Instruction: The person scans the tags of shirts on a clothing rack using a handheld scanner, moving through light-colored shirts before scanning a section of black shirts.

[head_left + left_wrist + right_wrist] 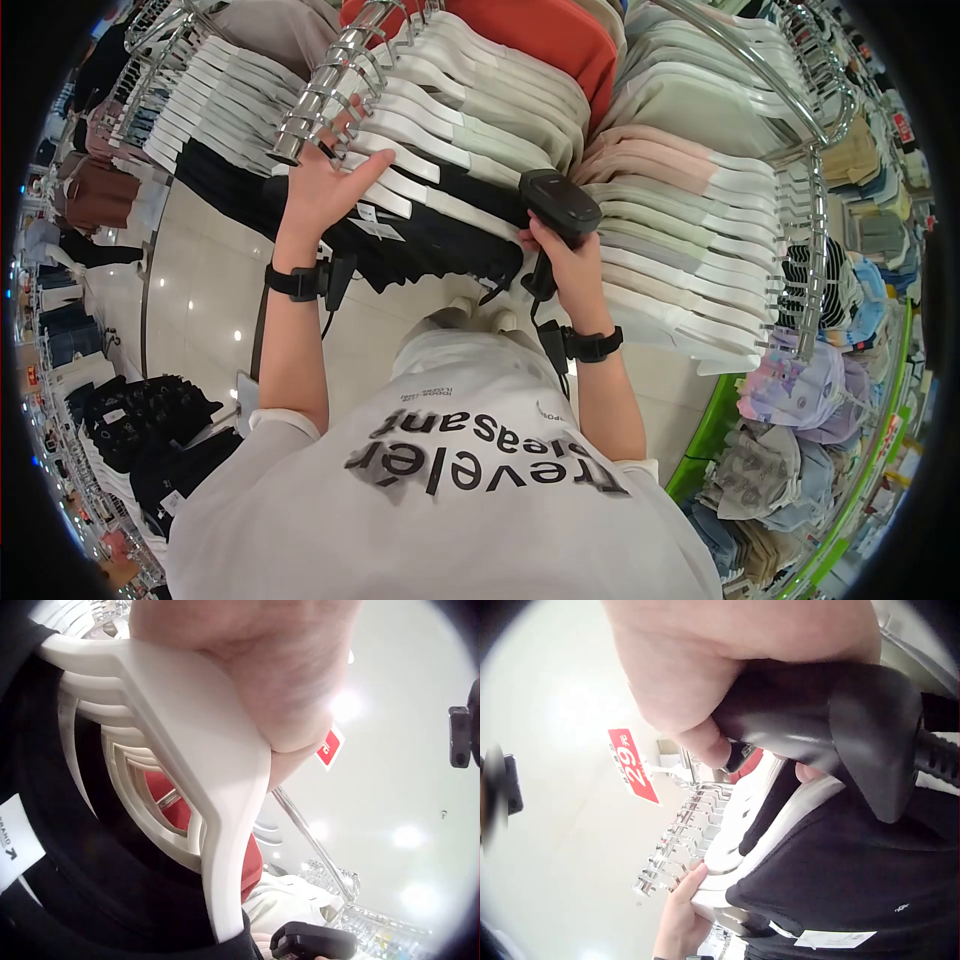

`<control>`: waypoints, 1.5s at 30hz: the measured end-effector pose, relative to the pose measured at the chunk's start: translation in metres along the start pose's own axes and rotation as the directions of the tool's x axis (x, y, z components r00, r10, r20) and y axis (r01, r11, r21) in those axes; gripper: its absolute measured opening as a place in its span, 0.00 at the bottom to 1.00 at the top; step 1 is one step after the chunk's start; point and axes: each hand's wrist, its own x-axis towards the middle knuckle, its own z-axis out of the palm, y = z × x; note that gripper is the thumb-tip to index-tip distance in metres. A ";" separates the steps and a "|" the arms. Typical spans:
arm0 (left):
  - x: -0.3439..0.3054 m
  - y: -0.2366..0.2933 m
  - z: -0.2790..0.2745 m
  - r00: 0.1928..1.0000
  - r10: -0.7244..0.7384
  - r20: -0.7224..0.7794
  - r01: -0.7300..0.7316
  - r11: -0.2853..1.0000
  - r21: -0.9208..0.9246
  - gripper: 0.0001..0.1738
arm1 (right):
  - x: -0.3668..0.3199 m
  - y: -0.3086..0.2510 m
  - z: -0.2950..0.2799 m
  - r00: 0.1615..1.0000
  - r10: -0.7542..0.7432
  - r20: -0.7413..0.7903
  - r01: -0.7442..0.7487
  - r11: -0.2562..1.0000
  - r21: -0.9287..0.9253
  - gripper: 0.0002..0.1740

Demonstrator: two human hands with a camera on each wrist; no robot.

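Observation:
My left hand [328, 192] [262, 660] [679, 919] lies against the white hangers [385, 190] [187, 720] [720, 881] near the end of the rail, thumb stretched out and fingers among the hooks. Black garments [450, 240] [112, 885] [855, 862] hang from the nearest hangers, with a white tag [378, 228] [16, 840] [832, 939] on one. To the right, my right hand [575, 275] [735, 645] grips the handle of a black handheld scanner [560, 205] [311, 941] [817, 712], its head above the black garments' right side.
Pale garments [690, 200] hang on the right rack, beside a metal rail [750, 60]. A red garment [560, 45] is farther back. White and black clothes hang at left. A red price sign [330, 746] [634, 766] is overhead. Tiled floor [200, 270] shows below.

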 end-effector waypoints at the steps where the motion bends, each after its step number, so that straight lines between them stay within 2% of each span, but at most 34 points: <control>1: 0.000 -0.001 0.000 1.000 0.000 0.000 0.000 1.000 0.001 0.42 | 0.000 0.001 -0.001 1.000 -0.008 0.013 0.008 0.999 -0.031 0.15; 4: -0.001 -0.001 0.000 1.000 -0.011 0.004 0.011 1.000 0.010 0.41 | -0.003 0.002 -0.005 1.000 -0.004 0.012 0.005 0.996 -0.090 0.14; 9: 0.000 -0.001 0.001 0.998 -0.057 0.009 0.057 0.998 -0.011 0.42 | -0.005 -0.002 -0.008 1.000 -0.020 -0.010 0.019 0.997 -0.068 0.12; 10: -0.001 0.006 -0.001 0.997 -0.081 0.014 0.080 0.996 0.038 0.42 | -0.007 -0.005 -0.007 1.000 -0.021 -0.022 0.020 0.999 -0.049 0.11; 13: 0.000 0.005 0.001 0.998 -0.062 0.000 0.062 0.998 -0.003 0.42 | -0.008 -0.005 -0.007 0.999 -0.021 -0.029 0.020 0.998 -0.054 0.11; 14: 0.000 0.006 0.000 0.997 -0.076 0.011 0.076 0.997 0.016 0.42 | -0.006 -0.001 -0.013 1.000 -0.003 0.006 0.004 0.992 -0.123 0.13; 17: -0.001 0.009 -0.001 0.995 -0.103 0.017 0.103 0.994 0.022 0.43 | -0.007 -0.004 -0.013 1.000 0.026 -0.001 -0.026 0.991 -0.130 0.14; 22: -0.002 0.008 -0.002 0.995 -0.103 0.018 0.101 0.992 0.075 0.43 | -0.008 -0.009 -0.007 1.000 0.005 -0.030 -0.007 0.998 -0.070 0.12; 26: -0.002 0.001 0.002 1.000 -0.004 -0.027 0.003 0.999 -0.048 0.42 | -0.006 -0.010 -0.008 0.999 0.010 -0.047 -0.012 0.999 -0.049 0.11; 32: -0.002 -0.004 0.002 0.998 0.049 -0.027 -0.048 0.999 0.008 0.42 | -0.005 -0.013 -0.006 0.996 -0.025 -0.083 0.022 0.999 -0.045 0.12; 35: -0.003 -0.003 0.002 0.998 0.055 -0.040 -0.055 0.998 -0.014 0.42 | -0.001 -0.008 -0.010 0.998 -0.043 -0.035 0.038 0.991 -0.132 0.17; 42: -0.004 -0.007 0.002 0.999 0.023 -0.034 -0.022 1.000 0.021 0.43 | 0.002 -0.015 -0.006 0.999 -0.030 -0.021 0.027 0.993 -0.117 0.17; 45: -0.004 -0.004 0.003 0.999 0.026 -0.041 -0.028 0.999 -0.039 0.43 | 0.003 -0.015 -0.005 0.999 -0.035 -0.007 0.034 0.991 -0.127 0.17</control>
